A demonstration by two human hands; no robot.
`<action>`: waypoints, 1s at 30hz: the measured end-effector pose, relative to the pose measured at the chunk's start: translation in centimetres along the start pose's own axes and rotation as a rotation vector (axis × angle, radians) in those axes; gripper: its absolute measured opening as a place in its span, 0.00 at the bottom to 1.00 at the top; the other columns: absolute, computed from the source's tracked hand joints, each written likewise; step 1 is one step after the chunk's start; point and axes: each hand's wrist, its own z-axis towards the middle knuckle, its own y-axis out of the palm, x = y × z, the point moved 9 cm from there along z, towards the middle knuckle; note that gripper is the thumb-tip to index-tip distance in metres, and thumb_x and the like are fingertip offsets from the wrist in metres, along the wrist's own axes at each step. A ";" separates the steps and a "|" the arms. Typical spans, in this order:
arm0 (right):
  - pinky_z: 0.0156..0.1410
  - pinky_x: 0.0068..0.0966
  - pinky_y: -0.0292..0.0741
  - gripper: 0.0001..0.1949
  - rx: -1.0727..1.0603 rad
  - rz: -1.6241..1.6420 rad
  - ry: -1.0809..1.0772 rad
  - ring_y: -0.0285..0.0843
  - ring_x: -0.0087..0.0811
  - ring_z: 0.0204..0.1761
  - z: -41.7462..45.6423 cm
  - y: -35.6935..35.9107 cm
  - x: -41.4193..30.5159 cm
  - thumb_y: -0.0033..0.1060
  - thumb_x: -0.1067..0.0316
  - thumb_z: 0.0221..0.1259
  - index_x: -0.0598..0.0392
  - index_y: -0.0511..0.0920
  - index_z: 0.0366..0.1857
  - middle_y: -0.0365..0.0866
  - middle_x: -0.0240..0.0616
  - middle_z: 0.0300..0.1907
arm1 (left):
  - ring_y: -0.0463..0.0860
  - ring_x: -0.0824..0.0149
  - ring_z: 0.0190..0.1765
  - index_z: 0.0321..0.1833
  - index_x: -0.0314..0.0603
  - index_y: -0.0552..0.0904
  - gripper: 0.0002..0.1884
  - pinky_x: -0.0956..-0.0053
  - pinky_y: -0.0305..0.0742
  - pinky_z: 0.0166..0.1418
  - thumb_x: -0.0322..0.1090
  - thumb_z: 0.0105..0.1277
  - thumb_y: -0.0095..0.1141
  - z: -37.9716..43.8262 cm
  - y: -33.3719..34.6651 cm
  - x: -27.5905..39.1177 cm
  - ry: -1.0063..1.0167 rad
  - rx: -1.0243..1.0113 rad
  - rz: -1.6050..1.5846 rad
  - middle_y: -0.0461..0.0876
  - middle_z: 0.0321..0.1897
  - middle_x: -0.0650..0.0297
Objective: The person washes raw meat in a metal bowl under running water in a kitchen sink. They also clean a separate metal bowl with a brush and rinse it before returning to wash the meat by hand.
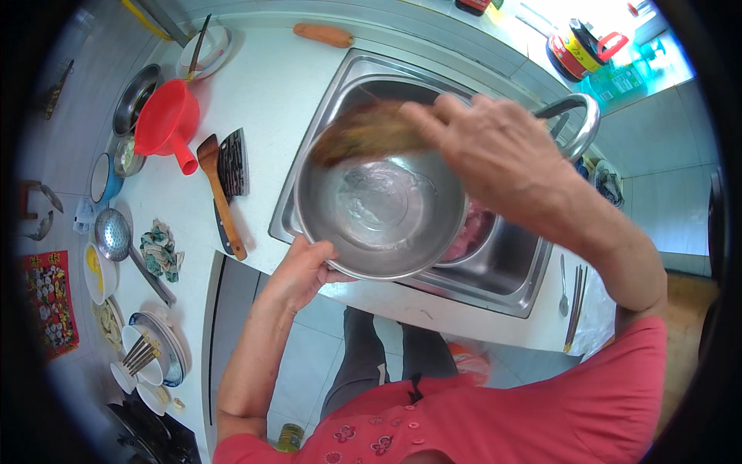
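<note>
My left hand (307,264) grips the near-left rim of a stainless steel basin (379,226), tilted over the sink (522,272). A little water glistens on the basin's bottom. In my right hand (493,148) is a brown, fibrous-looking scrubber (365,130), held at the basin's far side. Motion blurs it, so its exact kind is unclear. Below the basin, a second metal bowl (490,235) stands in the sink with pink raw meat (468,232) in it, partly hidden. A curved metal faucet (585,124) shows beyond my right wrist.
Left of the sink lie a cleaver (235,165) and a wooden spatula (215,185). Farther left are a red plastic ladle (168,119), a skimmer (113,235) and a crumpled cloth (161,249). A carrot (323,35) rests behind the sink; chopsticks (575,307) and a spoon (563,290) lie right.
</note>
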 end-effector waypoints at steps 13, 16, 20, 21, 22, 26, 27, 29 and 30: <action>0.50 0.37 0.81 0.20 -0.005 -0.006 -0.081 0.87 0.44 0.46 3.6 -1.8 -1.7 0.63 0.69 0.63 0.55 0.75 0.60 0.84 0.45 0.42 | 0.87 0.52 0.57 0.66 0.18 0.72 0.24 0.55 0.90 0.58 0.24 0.68 0.45 0.7 0.3 -0.4 -0.055 -0.038 0.085 0.81 0.59 0.42; 0.50 0.39 0.82 0.17 -0.242 -0.099 -0.039 0.88 0.44 0.44 1.0 1.0 0.4 0.62 0.70 0.62 0.55 0.78 0.55 0.85 0.46 0.40 | 0.88 0.52 0.55 0.65 0.17 0.72 0.24 0.54 0.89 0.59 0.24 0.67 0.45 0.9 -0.8 0.6 -0.038 -0.013 0.061 0.83 0.56 0.42; 0.48 0.41 0.82 0.21 -0.560 0.104 -0.243 0.88 0.46 0.45 -2.3 0.2 -3.6 0.63 0.72 0.60 0.53 0.79 0.59 0.85 0.46 0.41 | 0.88 0.51 0.55 0.66 0.16 0.71 0.24 0.54 0.89 0.59 0.24 0.67 0.45 1.8 -1.0 0.0 -0.031 -0.017 0.063 0.83 0.56 0.42; 0.48 0.41 0.83 0.22 -0.428 0.129 -0.241 0.88 0.46 0.45 -1.5 -0.3 -3.8 0.63 0.72 0.60 0.53 0.78 0.60 0.84 0.46 0.42 | 0.88 0.51 0.55 0.66 0.16 0.71 0.24 0.54 0.89 0.60 0.24 0.68 0.44 2.0 -0.8 -0.5 -0.054 -0.009 0.068 0.83 0.56 0.42; 0.48 0.41 0.83 0.23 -0.293 0.155 -0.241 0.88 0.47 0.46 -0.5 -1.0 -3.9 0.63 0.72 0.60 0.52 0.77 0.62 0.84 0.46 0.42 | 0.88 0.51 0.55 0.66 0.16 0.70 0.24 0.54 0.89 0.60 0.24 0.68 0.44 2.0 -0.8 -1.0 -0.076 0.004 0.074 0.83 0.57 0.42; 0.51 0.41 0.81 0.21 -0.039 -0.005 0.051 0.85 0.47 0.45 3.0 -0.7 0.6 0.61 0.74 0.61 0.55 0.76 0.60 0.83 0.46 0.44 | 0.88 0.49 0.56 0.66 0.18 0.72 0.23 0.53 0.88 0.61 0.23 0.68 0.43 1.4 0.6 -0.6 -0.050 -0.071 0.045 0.82 0.58 0.42; 0.49 0.38 0.81 0.13 -0.062 -0.045 0.018 0.87 0.44 0.43 2.3 -0.2 0.5 0.62 0.72 0.62 0.56 0.79 0.51 0.85 0.45 0.41 | 0.88 0.49 0.56 0.65 0.17 0.72 0.23 0.53 0.88 0.61 0.23 0.68 0.43 1.5 -0.2 -0.5 -0.042 -0.044 0.034 0.82 0.58 0.41; 0.45 0.33 0.83 0.05 -0.102 -0.136 -0.053 0.90 0.38 0.41 -0.3 0.4 -0.1 0.64 0.68 0.62 0.56 0.85 0.31 0.88 0.43 0.34 | 0.87 0.48 0.57 0.64 0.16 0.72 0.23 0.53 0.88 0.61 0.23 0.68 0.43 1.8 -1.6 0.0 -0.017 0.009 0.009 0.82 0.57 0.40; 0.45 0.32 0.83 0.05 -0.159 -0.021 -0.160 0.90 0.38 0.41 -1.6 0.5 -1.3 0.63 0.70 0.60 0.54 0.87 0.31 0.90 0.42 0.34 | 0.87 0.48 0.57 0.64 0.13 0.69 0.22 0.53 0.88 0.61 0.23 0.68 0.44 2.0 -1.6 0.1 -0.018 -0.010 0.025 0.81 0.57 0.38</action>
